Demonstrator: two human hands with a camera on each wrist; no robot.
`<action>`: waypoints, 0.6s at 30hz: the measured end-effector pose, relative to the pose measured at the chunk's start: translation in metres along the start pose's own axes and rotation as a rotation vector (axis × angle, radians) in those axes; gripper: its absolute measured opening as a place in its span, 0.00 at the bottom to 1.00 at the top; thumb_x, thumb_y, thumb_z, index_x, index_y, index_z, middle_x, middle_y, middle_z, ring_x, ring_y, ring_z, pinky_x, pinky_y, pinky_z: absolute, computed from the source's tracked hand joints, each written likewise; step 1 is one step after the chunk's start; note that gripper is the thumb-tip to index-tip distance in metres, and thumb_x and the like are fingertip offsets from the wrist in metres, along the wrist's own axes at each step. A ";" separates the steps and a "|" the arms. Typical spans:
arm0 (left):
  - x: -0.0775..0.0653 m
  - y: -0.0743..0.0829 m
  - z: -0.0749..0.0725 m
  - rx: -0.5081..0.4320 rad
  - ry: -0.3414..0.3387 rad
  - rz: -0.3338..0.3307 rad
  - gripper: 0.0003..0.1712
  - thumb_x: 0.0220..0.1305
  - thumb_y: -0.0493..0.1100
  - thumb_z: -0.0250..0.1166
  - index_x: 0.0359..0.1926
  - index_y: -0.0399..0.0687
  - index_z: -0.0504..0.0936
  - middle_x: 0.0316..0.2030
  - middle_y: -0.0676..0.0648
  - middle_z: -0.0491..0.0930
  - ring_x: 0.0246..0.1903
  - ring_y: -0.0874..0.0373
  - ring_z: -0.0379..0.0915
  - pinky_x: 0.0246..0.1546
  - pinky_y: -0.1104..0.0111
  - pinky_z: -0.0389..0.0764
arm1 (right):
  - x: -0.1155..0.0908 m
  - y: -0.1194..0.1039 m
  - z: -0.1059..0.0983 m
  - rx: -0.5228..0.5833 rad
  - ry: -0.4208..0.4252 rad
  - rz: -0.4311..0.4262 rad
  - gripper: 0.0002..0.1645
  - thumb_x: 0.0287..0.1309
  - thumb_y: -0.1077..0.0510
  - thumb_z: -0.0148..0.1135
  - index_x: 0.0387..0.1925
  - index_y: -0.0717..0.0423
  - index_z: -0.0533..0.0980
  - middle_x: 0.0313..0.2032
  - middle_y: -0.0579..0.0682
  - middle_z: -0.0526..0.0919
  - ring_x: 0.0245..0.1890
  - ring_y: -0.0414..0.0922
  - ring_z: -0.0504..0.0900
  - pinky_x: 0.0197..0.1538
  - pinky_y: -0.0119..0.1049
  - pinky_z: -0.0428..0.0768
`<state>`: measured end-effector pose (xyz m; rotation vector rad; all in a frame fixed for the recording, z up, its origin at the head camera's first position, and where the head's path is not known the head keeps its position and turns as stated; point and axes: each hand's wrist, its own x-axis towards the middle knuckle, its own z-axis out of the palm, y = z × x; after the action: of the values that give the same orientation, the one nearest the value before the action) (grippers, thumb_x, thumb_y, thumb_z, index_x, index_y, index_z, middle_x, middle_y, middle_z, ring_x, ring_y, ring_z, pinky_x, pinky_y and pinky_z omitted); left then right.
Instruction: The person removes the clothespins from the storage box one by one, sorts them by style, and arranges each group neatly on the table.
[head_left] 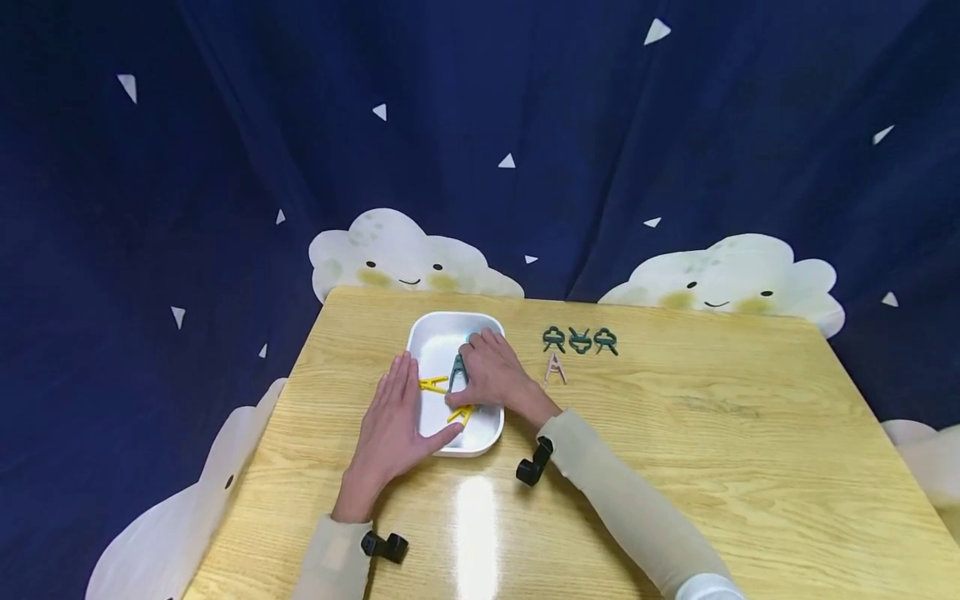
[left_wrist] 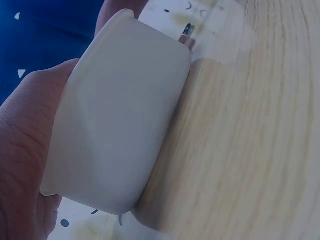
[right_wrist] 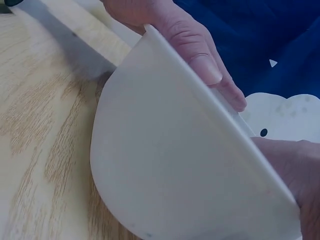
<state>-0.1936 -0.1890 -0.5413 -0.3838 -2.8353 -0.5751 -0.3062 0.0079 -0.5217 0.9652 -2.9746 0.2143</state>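
A white plastic bin (head_left: pixel 491 439) stands on the wooden table, holding several spring clips. My left hand (head_left: pixel 392 433) rests on its rim, fingers straight along the left side and thumb reaching over the front edge. Inside the bin, my right hand (head_left: pixel 491 367) reaches down from the right with bent fingers; its fingertips are partly hidden. Beside that hand lies a dark green clip (head_left: pixel 458 367). One yellow clip (head_left: pixel 433 384) is near the left wall, another yellow clip (head_left: pixel 461 414) just below the right thumb. A bit of light blue (head_left: pixel 471 337) shows near the right fingers.
Right of the bin, three dark green clips (head_left: pixel 580 340) lie in a row on the table (head_left: pixel 712 467). Below them is one pink A-shaped clip (head_left: pixel 555 367). A dark blue curtain (head_left: pixel 465 183) with clouds and white triangles hangs behind the table.
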 end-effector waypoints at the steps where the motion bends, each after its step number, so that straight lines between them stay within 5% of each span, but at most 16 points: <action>1: 0.000 0.000 0.000 0.002 -0.003 0.001 0.75 0.57 0.83 0.60 0.82 0.31 0.46 0.83 0.35 0.43 0.82 0.41 0.39 0.81 0.50 0.48 | 0.000 0.000 0.000 0.006 -0.001 0.003 0.47 0.43 0.22 0.73 0.47 0.57 0.81 0.42 0.47 0.75 0.45 0.47 0.66 0.56 0.42 0.68; 18: 0.000 -0.001 0.002 0.012 -0.016 -0.012 0.75 0.58 0.85 0.56 0.82 0.32 0.45 0.83 0.35 0.43 0.83 0.43 0.37 0.82 0.53 0.46 | -0.003 0.000 -0.014 0.035 0.018 0.008 0.50 0.41 0.23 0.76 0.52 0.58 0.83 0.48 0.50 0.80 0.50 0.48 0.69 0.62 0.45 0.70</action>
<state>-0.1942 -0.1891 -0.5433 -0.3712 -2.8568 -0.5591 -0.3040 0.0118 -0.5081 0.9491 -2.9684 0.2751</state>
